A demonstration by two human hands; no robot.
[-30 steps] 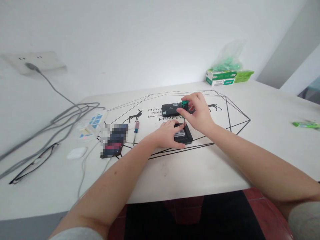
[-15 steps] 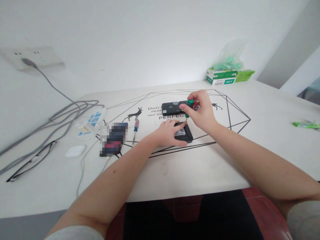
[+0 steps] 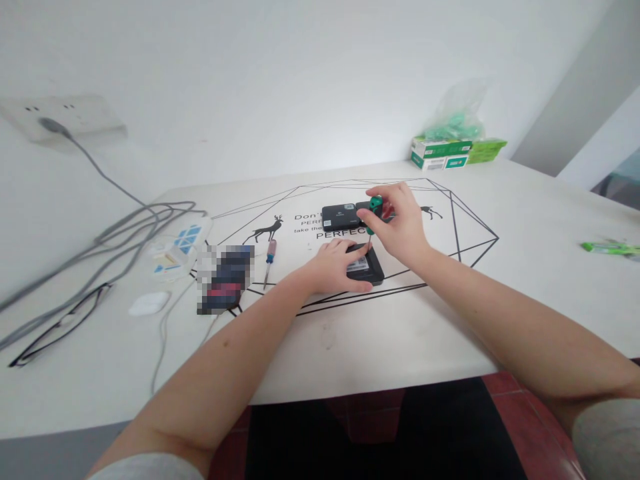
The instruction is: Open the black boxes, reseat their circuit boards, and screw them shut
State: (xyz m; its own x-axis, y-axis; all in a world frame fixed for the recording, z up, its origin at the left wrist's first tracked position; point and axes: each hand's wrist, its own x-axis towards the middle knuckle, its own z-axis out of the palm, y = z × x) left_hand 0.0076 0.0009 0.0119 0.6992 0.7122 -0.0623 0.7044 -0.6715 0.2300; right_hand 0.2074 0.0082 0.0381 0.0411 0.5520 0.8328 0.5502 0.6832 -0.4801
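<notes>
1. A person's right hand point(image 3: 400, 223) pinches a green-and-black screwdriver point(image 3: 375, 205) by its handle, fingers drawn in narrow; the shaft points down, its tip at the far corner of a black device point(image 3: 374, 268), just nearer the wearer than that hand and to its left.
2. The left hand point(image 3: 334, 268) lies spread across the device on the table point(image 3: 320, 363), forefinger beside the tip, thumb at the near edge; it appears to brace the piece; a pale label shows between finger and thumb.
3. Work at this corner looks under way rather than finished; no screw can be made out, so whether one is going in or coming out, and how many corners are done or left, cannot be told.
4. Beyond the left hand rests a flat black box point(image 3: 339, 218), apart from the device; to the left hand's left, a red-and-blue screwdriver point(image 3: 271, 253) lies unused.
</notes>
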